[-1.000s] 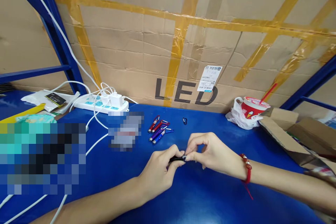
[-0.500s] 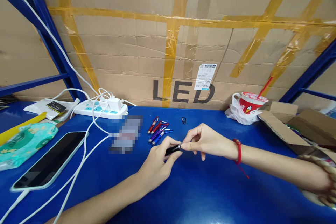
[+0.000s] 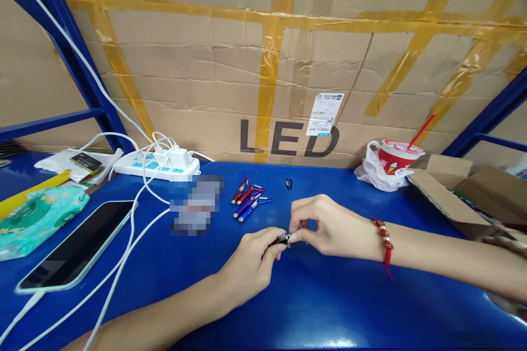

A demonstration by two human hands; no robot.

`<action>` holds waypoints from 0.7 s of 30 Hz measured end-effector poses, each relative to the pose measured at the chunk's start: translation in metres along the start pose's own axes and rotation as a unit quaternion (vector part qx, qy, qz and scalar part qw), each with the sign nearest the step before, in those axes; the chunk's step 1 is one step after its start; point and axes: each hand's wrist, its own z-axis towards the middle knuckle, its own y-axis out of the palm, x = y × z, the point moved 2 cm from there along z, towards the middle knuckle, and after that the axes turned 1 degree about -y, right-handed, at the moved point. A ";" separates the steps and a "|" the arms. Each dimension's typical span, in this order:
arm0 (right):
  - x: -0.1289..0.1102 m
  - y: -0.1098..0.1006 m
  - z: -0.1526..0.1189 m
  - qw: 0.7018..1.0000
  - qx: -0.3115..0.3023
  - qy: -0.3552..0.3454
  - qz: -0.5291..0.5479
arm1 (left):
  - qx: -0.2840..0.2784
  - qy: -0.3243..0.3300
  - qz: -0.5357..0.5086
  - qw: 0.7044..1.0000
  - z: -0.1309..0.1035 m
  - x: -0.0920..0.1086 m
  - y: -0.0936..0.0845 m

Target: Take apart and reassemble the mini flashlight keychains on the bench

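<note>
My left hand (image 3: 251,263) is closed around a small black flashlight (image 3: 282,239), with only its front end showing between thumb and fingers. My right hand (image 3: 319,225) pinches the silver end of the flashlight with thumb and forefinger; the fingertips hide any small part there. A black carabiner clip (image 3: 289,183) lies alone on the blue table (image 3: 329,307), beyond the hands. Left of it are several small keychain flashlights with clips: red ones (image 3: 240,192), a purple one (image 3: 244,207) and a blue one (image 3: 247,211).
At left lie a phone (image 3: 78,247) on a cable, a green tissue pack (image 3: 41,219) and a white power strip (image 3: 164,167) with loose cords. A red cup (image 3: 397,157) in a plastic bag and an open carton (image 3: 448,197) stand at right. A large cardboard box (image 3: 185,88) walls the back.
Both hands have shifted slightly down and to the right with the flashlight, and less of its black body shows. My right hand has turned at the wrist. The camera view has shifted slightly.
</note>
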 end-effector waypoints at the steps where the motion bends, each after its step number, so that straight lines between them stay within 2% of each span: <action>1: 0.000 0.002 0.000 0.998 -0.001 0.050 0.047 | 0.013 0.020 0.012 1.000 -0.001 -0.001 -0.001; 3: 0.002 0.009 0.000 0.971 -0.019 0.167 0.173 | 0.041 0.069 0.042 0.996 -0.002 -0.003 -0.002; 5: 0.006 0.016 0.000 0.925 -0.039 0.250 0.284 | 0.062 0.108 0.077 0.989 -0.002 -0.005 -0.004; 7: 0.010 0.020 0.000 0.896 -0.039 0.276 0.346 | 0.064 0.123 0.100 0.985 -0.002 -0.007 -0.005; 9: 0.014 0.022 0.002 0.885 -0.029 0.278 0.372 | 0.054 0.120 0.104 0.986 -0.001 -0.009 -0.006; 15: 0.021 0.019 0.007 0.893 -0.034 0.257 0.368 | 0.077 0.086 0.065 0.991 0.003 -0.009 -0.007; 21: 0.024 0.016 0.012 0.918 -0.044 0.222 0.326 | 0.092 -0.011 0.004 0.996 0.010 -0.003 -0.011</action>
